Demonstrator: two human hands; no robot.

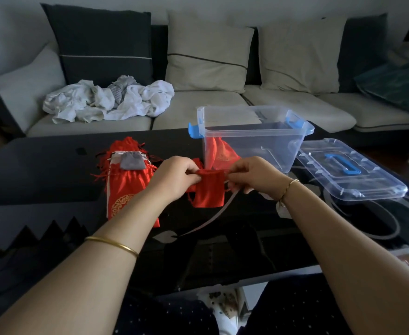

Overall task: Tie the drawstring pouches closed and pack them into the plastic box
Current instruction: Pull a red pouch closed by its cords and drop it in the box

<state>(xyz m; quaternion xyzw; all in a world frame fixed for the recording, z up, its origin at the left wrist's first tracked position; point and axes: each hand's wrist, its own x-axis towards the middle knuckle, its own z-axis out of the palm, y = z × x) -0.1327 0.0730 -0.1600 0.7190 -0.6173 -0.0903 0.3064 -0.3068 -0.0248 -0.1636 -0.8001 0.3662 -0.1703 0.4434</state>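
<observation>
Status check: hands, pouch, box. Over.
Left hand and right hand both pinch small pouch at its mouth. Packed pouch already in box, lid off beside it. Pile waits left of hands; path to box open.

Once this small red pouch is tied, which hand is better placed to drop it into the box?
Probably the right hand: it pinches the small red fabric pouch on the side nearest the clear plastic box, which stands open beyond it. The left hand would cross over.
</observation>
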